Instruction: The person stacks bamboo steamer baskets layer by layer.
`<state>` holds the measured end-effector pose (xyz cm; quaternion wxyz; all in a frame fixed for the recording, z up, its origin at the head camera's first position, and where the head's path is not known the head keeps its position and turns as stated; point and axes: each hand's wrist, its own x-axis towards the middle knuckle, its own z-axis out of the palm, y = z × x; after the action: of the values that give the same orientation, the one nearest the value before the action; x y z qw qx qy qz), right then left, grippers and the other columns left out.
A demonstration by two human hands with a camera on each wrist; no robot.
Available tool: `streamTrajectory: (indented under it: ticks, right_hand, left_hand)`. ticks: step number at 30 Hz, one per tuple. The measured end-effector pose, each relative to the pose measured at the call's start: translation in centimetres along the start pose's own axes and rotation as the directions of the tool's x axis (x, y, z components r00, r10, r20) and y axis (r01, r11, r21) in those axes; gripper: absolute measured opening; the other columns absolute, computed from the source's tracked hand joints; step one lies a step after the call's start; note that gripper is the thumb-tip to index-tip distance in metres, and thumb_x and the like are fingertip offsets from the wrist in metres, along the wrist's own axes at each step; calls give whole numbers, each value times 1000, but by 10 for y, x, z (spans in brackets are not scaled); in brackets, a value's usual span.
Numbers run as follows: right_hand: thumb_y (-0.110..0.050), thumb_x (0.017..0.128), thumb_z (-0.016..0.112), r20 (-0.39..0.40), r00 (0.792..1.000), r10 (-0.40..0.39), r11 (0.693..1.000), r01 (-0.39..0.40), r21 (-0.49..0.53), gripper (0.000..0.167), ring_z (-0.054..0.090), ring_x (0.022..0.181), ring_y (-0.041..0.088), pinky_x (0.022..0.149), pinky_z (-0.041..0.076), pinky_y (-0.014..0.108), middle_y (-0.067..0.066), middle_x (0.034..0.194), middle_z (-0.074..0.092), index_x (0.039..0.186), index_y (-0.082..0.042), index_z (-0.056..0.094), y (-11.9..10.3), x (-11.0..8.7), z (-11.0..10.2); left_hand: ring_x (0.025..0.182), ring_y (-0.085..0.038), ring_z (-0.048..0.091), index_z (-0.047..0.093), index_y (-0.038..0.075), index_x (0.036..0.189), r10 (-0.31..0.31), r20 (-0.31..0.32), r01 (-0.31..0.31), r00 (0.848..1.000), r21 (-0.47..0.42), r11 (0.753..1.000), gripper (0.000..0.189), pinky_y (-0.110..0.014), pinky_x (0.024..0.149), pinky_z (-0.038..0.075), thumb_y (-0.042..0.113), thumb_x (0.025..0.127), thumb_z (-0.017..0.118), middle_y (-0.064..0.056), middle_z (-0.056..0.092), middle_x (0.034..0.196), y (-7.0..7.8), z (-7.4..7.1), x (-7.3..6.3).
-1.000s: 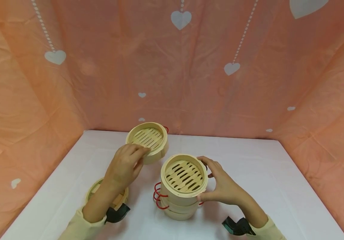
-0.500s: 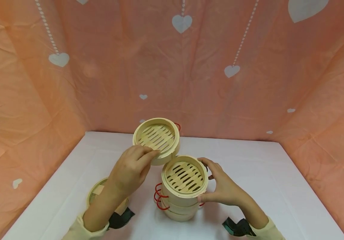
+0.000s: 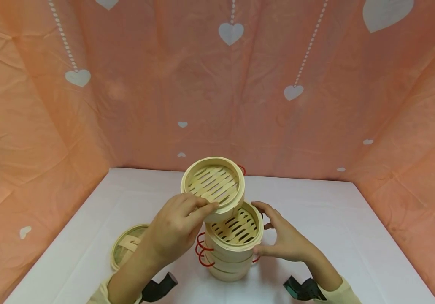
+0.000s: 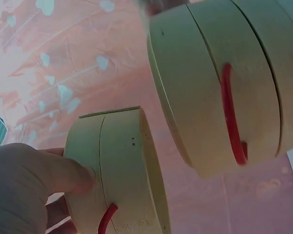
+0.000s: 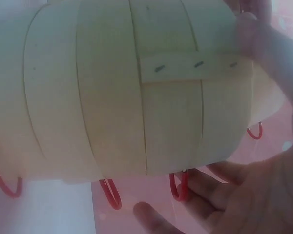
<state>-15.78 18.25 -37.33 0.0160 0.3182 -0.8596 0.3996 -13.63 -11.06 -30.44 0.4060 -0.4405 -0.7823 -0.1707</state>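
Observation:
My left hand (image 3: pixel 181 226) pinches the near rim of a round bamboo steamer basket (image 3: pixel 213 179), thumb on its side in the left wrist view. That basket has a slatted floor and a red loop handle, and it is held above the far left part of a steamer stack (image 3: pixel 229 264). Several baskets with red side loops make up the stack, which stands upright on the table. My right hand (image 3: pixel 287 240) holds the stack's upper right side, thumb at the front and fingers round the back. In the right wrist view the stapled seam of a basket (image 5: pixel 185 112) shows beside the thumb.
A round woven bamboo lid (image 3: pixel 126 245) with a strap across it lies on the white table (image 3: pixel 308 198) at the left, partly behind my left forearm. An orange curtain with pale hearts (image 3: pixel 263 126) hangs behind the table and along both sides.
My left hand has carried the basket to the right, from beyond the stack's left side to over its top. More of the lid now shows. The right hand stays on the stack.

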Motion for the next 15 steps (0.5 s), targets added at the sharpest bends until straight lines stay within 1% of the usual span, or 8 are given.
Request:
streamTrajectory:
  ticks: [4,7,10,15]
  right_hand:
    - [-35,72,82,12,1000,-13,1000,13,18,94,41,126,16,88,51,33,4,140,44,148,-16,30,2,0,-2]
    - [-34,74,80,22,1000,-18,999,17,30,91,42,127,17,87,51,34,4,142,43,148,-19,30,3,0,-3]
    - [-33,74,80,26,999,-21,999,20,33,91,42,128,17,88,51,34,3,143,43,148,-22,28,3,0,-4]
    - [-31,75,81,22,1000,-21,999,20,38,93,41,129,16,89,51,33,5,143,43,149,-21,26,4,-1,-4]
  left_hand:
    - [90,-20,63,71,9,108,30,14,-30,999,4,1000,32,-35,84,52,-1,77,68,-3,67,94,5,1,1]
    - [90,-20,62,71,9,109,48,25,-48,999,6,999,36,-34,85,52,-1,74,70,-3,66,94,8,3,2]
    - [91,-20,62,70,10,110,61,38,-62,997,12,998,40,-34,87,52,-2,72,71,-2,66,94,11,5,2]
    - [91,-19,62,70,11,109,76,61,-76,995,3,997,43,-33,87,52,-1,68,73,-2,66,95,14,9,2]
